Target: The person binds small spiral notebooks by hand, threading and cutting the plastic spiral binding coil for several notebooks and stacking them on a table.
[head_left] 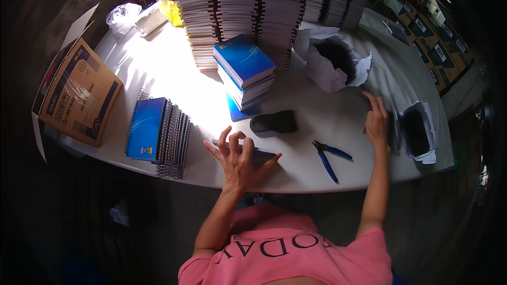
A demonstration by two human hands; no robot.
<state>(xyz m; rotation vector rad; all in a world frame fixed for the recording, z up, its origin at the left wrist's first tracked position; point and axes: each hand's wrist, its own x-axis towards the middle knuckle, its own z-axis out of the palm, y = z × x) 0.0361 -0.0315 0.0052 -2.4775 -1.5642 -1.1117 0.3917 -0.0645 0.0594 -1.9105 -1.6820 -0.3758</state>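
- Left hand (240, 158) grip is spreading wide, fingertips pinning a dark-covered notebook (259, 154) flat near the table's (338, 121) front edge; right hand (377, 122) is reaching open-fingered onto the black spiral coils (395, 126), nothing closed yet
- Best to be keeping the notebook square, spine edge free
- Blue pliers (328, 155) are lying between the hands; bare room there, black pad (274, 122) behind
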